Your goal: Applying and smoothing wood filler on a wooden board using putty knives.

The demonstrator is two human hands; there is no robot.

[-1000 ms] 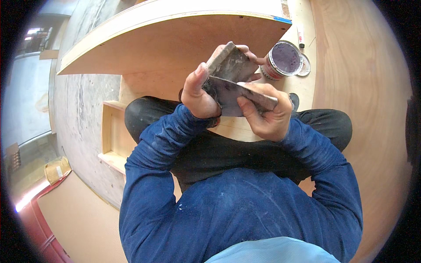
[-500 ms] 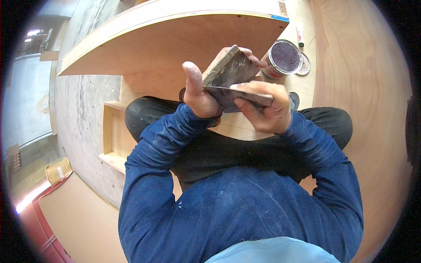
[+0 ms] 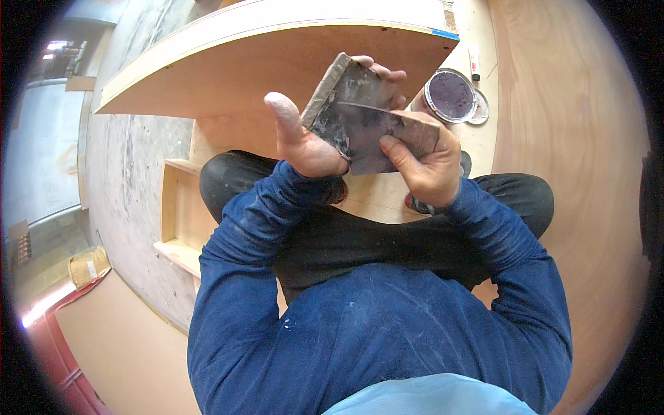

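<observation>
1. Hands first: your left hand (image 3: 304,142) grips the grey, putty-smeared flat metal hawk plate (image 3: 339,93) from its left edge, thumb sticking up free, fingers wrapped round the far top edge.
2. Your right hand (image 3: 422,166) is closed on the wide grey scraper blade (image 3: 387,135); thumb pressed on its face, other fingers hidden behind.
3. Blade lies across the plate's lower part, touching it, tilted down to the right. Both are held up in front of you, above your lap, just under the shelf edge.
4. Beyond the hands: open round metal can w/ dark purple-brown filler (image 3: 449,95) sits on the pale plywood floor panel (image 3: 574,138), near your right hand but apart from it.
5. Can's round lid (image 3: 479,111) lies just beside the can, on its right.
6. Small white tube w/ red cap (image 3: 474,63) lies further back on the floor.
7. Curved pale plywood shelf board (image 3: 277,48) spans above the hands; blue tape strip (image 3: 446,32) at its right corner.
8. You sit cross-legged, dark trousers, blue long sleeves.
</observation>
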